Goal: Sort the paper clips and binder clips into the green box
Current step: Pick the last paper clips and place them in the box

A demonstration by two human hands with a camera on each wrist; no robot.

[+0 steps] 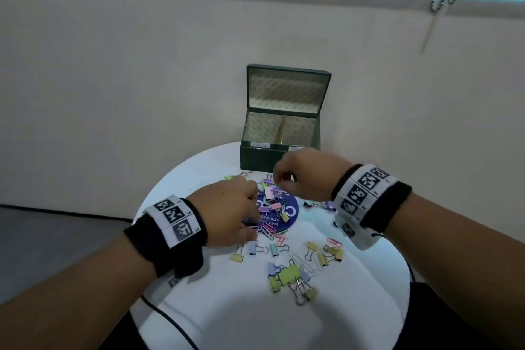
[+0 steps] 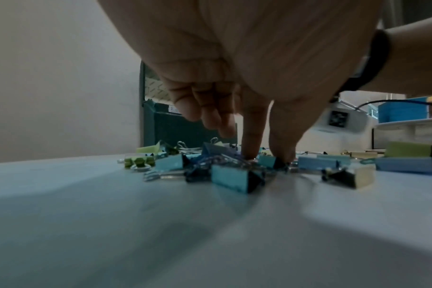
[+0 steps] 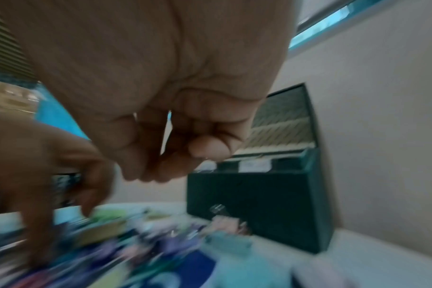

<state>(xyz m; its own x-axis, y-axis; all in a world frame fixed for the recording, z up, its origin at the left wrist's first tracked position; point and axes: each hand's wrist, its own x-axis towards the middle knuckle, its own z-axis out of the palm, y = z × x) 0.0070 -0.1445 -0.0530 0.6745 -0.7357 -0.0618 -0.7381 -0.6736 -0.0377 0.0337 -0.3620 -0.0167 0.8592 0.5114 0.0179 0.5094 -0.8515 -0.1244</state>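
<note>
The green box [image 1: 279,158] stands open at the back of the round white table [image 1: 255,327], with a divider making two compartments. Pastel binder clips and paper clips [image 1: 272,202] lie heaped and scattered in front of it. My left hand [image 1: 254,216] is down on the heap; in the left wrist view its forefinger and thumb [image 2: 266,155] pinch a small teal binder clip [image 2: 265,161], the other fingers curled. My right hand [image 1: 281,176] hovers above the heap just before the box [image 3: 259,204], fingers curled tight against the thumb [image 3: 175,163]. Nothing shows between them.
A large yellow-green binder clip [image 1: 289,274] and several smaller ones lie toward me. A round blue sticker [image 1: 292,212] sits under the heap. A black cable [image 1: 170,321] runs past the table's near left edge. The wall is right behind the box.
</note>
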